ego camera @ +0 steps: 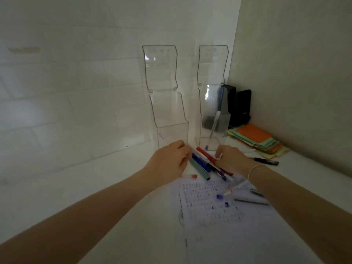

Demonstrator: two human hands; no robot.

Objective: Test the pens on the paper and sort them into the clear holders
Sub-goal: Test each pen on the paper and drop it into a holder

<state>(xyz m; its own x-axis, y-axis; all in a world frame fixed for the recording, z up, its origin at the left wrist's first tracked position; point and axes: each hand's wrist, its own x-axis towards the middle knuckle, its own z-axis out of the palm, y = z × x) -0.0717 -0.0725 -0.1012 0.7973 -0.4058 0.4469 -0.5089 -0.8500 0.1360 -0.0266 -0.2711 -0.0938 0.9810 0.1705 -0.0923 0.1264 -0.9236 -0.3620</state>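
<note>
A bundle of several pens (204, 163) lies on the white table in front of two tall clear holders. My left hand (169, 162) grips the bundle's left end, and my right hand (231, 161) pinches the right end of a white pen with a red cap. The left holder (167, 111) looks empty. One white pen with a blue tip (213, 128) stands in the right holder (213, 111). The printed paper (211, 204) lies nearer to me, with a blue-capped pen (233, 190) and grey pens (251, 201) on it.
A stack of orange and green sticky notes (257, 139) sits at the right by the wall. Two black objects (239, 107) stand behind the right holder. A black pen (266, 161) lies right of my right hand. A loose red cap (191, 176) lies by my left wrist.
</note>
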